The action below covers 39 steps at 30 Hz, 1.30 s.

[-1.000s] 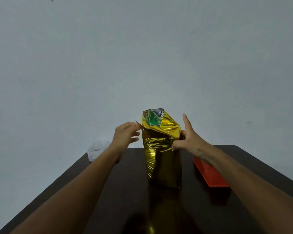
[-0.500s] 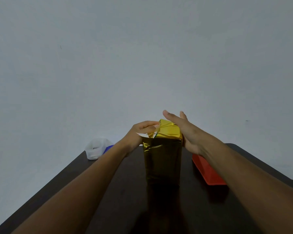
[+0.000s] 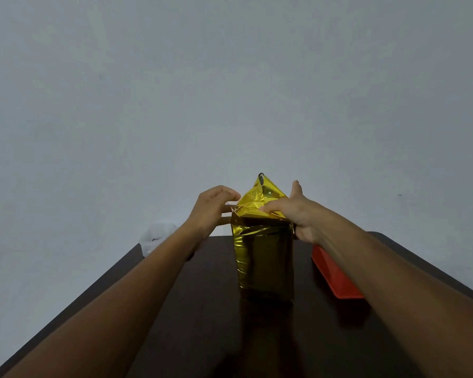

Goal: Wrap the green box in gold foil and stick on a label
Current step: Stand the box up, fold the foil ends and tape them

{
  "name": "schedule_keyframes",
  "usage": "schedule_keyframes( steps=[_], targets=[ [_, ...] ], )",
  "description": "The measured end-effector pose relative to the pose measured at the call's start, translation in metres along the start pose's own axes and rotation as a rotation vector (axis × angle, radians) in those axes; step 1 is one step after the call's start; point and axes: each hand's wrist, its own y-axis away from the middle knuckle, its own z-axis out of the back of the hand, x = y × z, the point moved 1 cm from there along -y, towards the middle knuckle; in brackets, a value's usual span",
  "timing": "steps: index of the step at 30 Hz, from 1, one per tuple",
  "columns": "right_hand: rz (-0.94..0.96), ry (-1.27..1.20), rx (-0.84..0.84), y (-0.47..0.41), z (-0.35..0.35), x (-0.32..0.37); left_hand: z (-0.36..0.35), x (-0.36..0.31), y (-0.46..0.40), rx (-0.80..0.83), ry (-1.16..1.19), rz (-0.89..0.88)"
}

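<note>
Step in hand: closing gold foil [image 3: 260, 199] over box top, box upright at table [image 3: 202, 296] centre.
Left hand [image 3: 210, 208] curls beside foil, grip unclear; right hand [image 3: 298, 214] presses foil, fingers straight. Next move likely calls for flattening the peak.

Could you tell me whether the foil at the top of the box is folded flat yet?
Not yet: the foil stands in a peak above the box.
</note>
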Motion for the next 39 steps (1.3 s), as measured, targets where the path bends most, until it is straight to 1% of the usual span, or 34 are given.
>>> schedule_keyframes(
  steps=[3,8,12,15,17,19,22,23,24,27,30,32,35,38,39],
  targets=[
    [-0.01,-0.034,-0.011,-0.001,-0.001,0.001,0.003,0.001,0.003,0.063,-0.049,-0.001],
    [-0.037,-0.073,-0.018,0.0,-0.005,0.004,-0.006,0.001,0.009,0.275,-0.072,0.015],
    [-0.028,-0.112,-0.008,0.002,-0.007,0.005,-0.014,-0.006,0.005,0.355,-0.209,0.032],
    [-0.015,-0.039,-0.037,0.002,-0.005,0.003,-0.015,-0.01,0.0,0.41,-0.299,0.031],
    [-0.019,-0.034,-0.041,0.004,-0.004,0.003,-0.014,-0.011,-0.001,0.449,-0.316,0.049],
    [-0.024,-0.043,-0.025,0.004,-0.003,0.004,-0.013,-0.01,-0.003,0.435,-0.302,0.036],
    [-0.024,-0.06,-0.032,0.006,-0.003,0.006,-0.004,-0.009,-0.006,0.286,-0.197,-0.037],
    [-0.027,-0.067,-0.033,0.006,-0.003,0.006,-0.001,-0.008,-0.007,0.264,-0.19,-0.04],
    [-0.03,-0.066,-0.031,0.006,-0.003,0.006,0.002,-0.005,-0.01,0.274,-0.223,-0.035],
    [-0.033,-0.075,-0.02,0.006,-0.003,0.007,0.003,-0.002,-0.012,0.412,-0.381,0.016],
    [-0.036,-0.063,-0.021,0.004,-0.003,0.006,-0.005,-0.007,-0.019,0.498,-0.447,0.057],
    [-0.028,-0.049,-0.016,0.005,-0.003,0.006,-0.009,-0.012,-0.023,0.538,-0.476,0.069],
    [-0.029,-0.097,0.0,0.005,-0.003,0.005,-0.016,-0.014,-0.028,0.597,-0.577,0.076],
    [-0.047,-0.132,0.054,0.005,-0.001,0.005,-0.023,-0.008,-0.03,0.607,-0.596,0.071],
    [-0.045,-0.151,0.042,0.005,0.002,0.006,-0.024,-0.006,-0.03,0.6,-0.591,0.071]
  ],
)
